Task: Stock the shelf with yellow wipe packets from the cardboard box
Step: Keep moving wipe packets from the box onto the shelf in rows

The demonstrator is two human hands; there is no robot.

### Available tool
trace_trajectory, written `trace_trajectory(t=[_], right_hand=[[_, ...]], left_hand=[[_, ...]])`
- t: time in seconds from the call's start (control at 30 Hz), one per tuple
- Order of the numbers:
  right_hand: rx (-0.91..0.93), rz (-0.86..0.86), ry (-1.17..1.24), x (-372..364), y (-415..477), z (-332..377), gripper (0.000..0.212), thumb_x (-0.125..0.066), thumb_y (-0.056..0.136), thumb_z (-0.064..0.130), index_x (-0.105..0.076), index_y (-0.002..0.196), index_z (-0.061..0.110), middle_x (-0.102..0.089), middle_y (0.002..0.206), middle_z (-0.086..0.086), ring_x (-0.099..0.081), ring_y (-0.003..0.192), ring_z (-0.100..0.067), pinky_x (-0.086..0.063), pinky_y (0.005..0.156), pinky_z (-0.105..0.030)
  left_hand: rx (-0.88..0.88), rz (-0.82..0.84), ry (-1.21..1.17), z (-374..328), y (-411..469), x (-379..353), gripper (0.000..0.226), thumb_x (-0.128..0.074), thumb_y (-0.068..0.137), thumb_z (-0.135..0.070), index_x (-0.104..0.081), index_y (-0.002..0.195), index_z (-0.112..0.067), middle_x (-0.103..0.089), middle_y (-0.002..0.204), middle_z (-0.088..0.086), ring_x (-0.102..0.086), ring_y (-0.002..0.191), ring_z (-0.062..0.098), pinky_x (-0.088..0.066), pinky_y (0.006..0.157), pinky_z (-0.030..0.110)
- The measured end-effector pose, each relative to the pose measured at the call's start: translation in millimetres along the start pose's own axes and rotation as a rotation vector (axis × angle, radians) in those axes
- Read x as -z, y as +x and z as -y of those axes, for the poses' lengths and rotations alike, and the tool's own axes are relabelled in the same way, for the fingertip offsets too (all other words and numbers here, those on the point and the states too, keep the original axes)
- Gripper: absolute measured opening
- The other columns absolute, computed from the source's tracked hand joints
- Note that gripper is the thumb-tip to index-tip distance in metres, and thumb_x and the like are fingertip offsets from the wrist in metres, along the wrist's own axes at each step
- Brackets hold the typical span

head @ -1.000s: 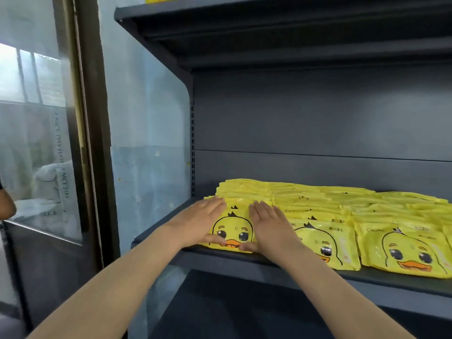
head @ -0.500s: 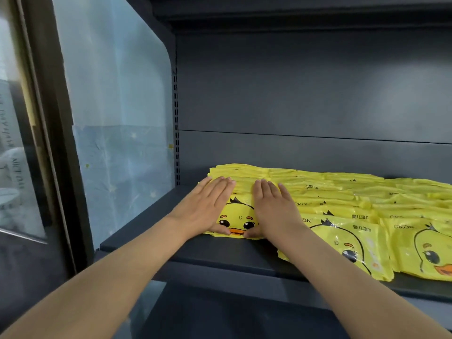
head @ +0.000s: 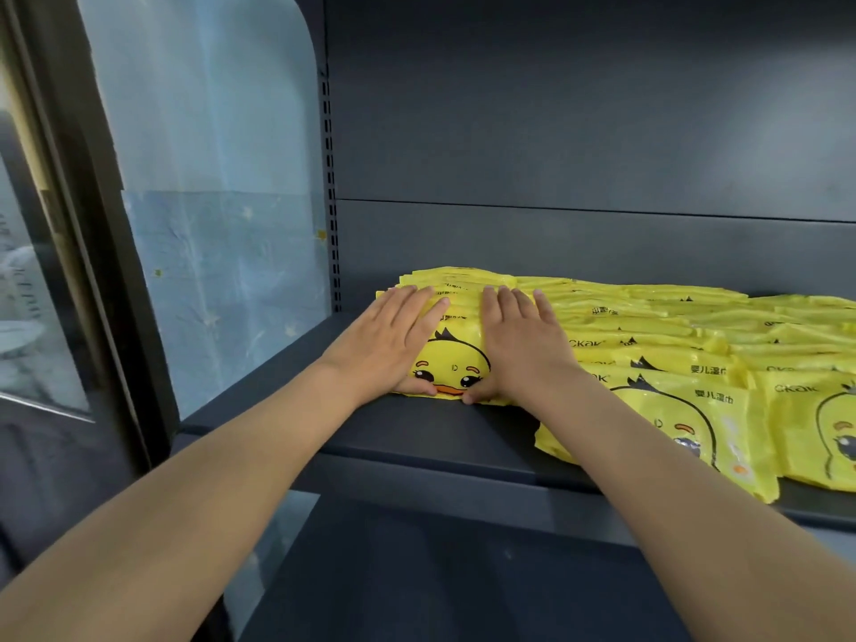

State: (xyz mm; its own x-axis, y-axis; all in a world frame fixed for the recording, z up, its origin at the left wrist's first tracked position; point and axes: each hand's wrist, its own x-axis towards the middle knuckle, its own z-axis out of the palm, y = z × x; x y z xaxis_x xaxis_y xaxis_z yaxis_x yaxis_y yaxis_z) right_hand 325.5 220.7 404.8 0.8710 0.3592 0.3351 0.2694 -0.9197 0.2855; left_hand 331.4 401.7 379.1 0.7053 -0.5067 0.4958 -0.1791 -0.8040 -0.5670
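Both hands, the left hand (head: 389,345) and right hand (head: 519,349), press flat with fingers spread on the leftmost stack of yellow wipe packets (head: 451,363) on the dark shelf (head: 417,437), already largely stocked rightward; the cardboard box is out of view.

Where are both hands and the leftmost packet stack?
left hand (head: 391,345): head view, back of hand.
right hand (head: 523,352): head view, back of hand.
leftmost packet stack (head: 456,356): head view, duck's forehead.

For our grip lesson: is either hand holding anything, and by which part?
Nothing gripped: left hand and right hand lie flat on the packet, thumbs at its front edge.
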Motion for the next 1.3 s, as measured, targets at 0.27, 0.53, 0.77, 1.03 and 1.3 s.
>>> trace_trajectory(t=[0.27, 0.53, 0.77, 1.03, 1.3], right_hand=[[0.054, 0.05, 0.02, 10.5, -14.9, -4.1, 0.121, -0.059, 0.068, 0.074, -0.005, 0.148, 0.003, -0.024, 0.152, -0.012, -0.02, 0.142, -0.027, 0.002, 0.116, -0.052], [0.041, 0.07, 0.05, 15.5, -17.0, -4.7, 0.122, -0.06, 0.069, 0.073, 0.0, 0.149, 0.004, -0.025, 0.153, -0.013, -0.021, 0.143, -0.027, 0.003, 0.114, -0.056], [0.018, -0.019, 0.129, 26.1, -40.0, -18.3, 0.101, -0.045, 0.084, 0.068, 0.002, 0.15, 0.008, -0.004, 0.159, -0.01, -0.002, 0.147, -0.024, 0.002, 0.116, -0.052], [0.101, -0.099, 0.215, 46.2, -99.8, -75.4, 0.059, -0.052, 0.093, 0.039, -0.034, 0.142, 0.01, -0.033, 0.148, -0.007, -0.028, 0.137, -0.023, -0.031, 0.111, -0.034], [0.073, -0.103, 0.185, 35.7, -162.5, -144.0, 0.061, -0.048, 0.093, 0.048, -0.035, 0.141, 0.013, -0.035, 0.146, -0.003, -0.03, 0.134, -0.02, -0.033, 0.108, -0.03]], left_hand=[[0.1, 0.27, -0.226, -6.7, 10.7, 35.1, 0.125, -0.07, 0.063, -0.066, 0.003, 0.149, -0.012, -0.008, 0.157, 0.009, -0.013, 0.144, 0.023, -0.014, 0.115, 0.036], [0.096, 0.355, -0.239, -7.1, 15.9, 50.9, 0.117, -0.074, 0.059, -0.063, -0.015, 0.146, -0.013, -0.032, 0.149, 0.003, -0.031, 0.137, 0.021, -0.021, 0.111, 0.037], [0.164, 0.396, -0.295, -4.4, 9.6, 77.8, 0.1, -0.057, 0.079, -0.061, -0.005, 0.15, -0.013, -0.007, 0.158, 0.009, -0.01, 0.145, 0.022, -0.002, 0.117, 0.044], [0.2, 0.074, -0.414, -53.9, -4.4, 136.6, 0.057, -0.043, 0.096, -0.044, -0.031, 0.143, -0.014, -0.034, 0.145, 0.002, -0.035, 0.132, 0.019, -0.035, 0.105, 0.032], [0.118, 0.038, -0.395, -130.6, 0.6, 162.2, 0.057, -0.039, 0.096, -0.047, -0.031, 0.143, -0.015, -0.033, 0.145, 0.0, -0.034, 0.132, 0.017, -0.034, 0.104, 0.03]])
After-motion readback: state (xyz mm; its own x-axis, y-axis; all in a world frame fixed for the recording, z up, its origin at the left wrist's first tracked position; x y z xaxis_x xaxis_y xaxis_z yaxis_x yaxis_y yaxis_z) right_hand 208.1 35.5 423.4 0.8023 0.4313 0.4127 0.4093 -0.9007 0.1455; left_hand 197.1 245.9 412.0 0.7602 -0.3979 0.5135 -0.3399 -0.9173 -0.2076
